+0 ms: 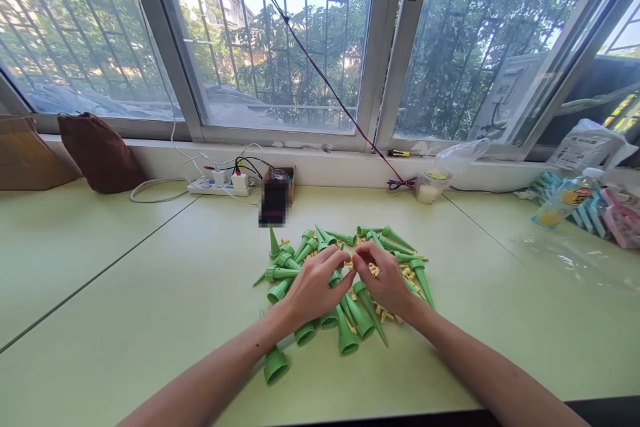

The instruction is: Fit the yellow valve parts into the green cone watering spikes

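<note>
My left hand [319, 281] and my right hand [384, 277] meet fingertip to fingertip above a loose pile. Each has its thumb and fingers closed in a pinch; whatever sits between them is too small or hidden to name. Around and beneath them lie several hollow green plastic spikes [347, 335], cone-shaped with a ribbed wide end, pointing in many directions. Small pale yellow plastic pieces [384, 313] are scattered among the spikes, mostly under and beside my right hand. One green spike [275, 367] rests at the pile's near left side, and another [273, 242] stands upright at the far left.
Along the window wall are a brown bag [100, 153], a power strip [215, 185] with cables, a small box [287, 177] and a plastic cup [430, 188]. A drink bottle [567, 199] lies at the right by a pink item [621, 217]. The pale green table [150, 293] spreads around the pile.
</note>
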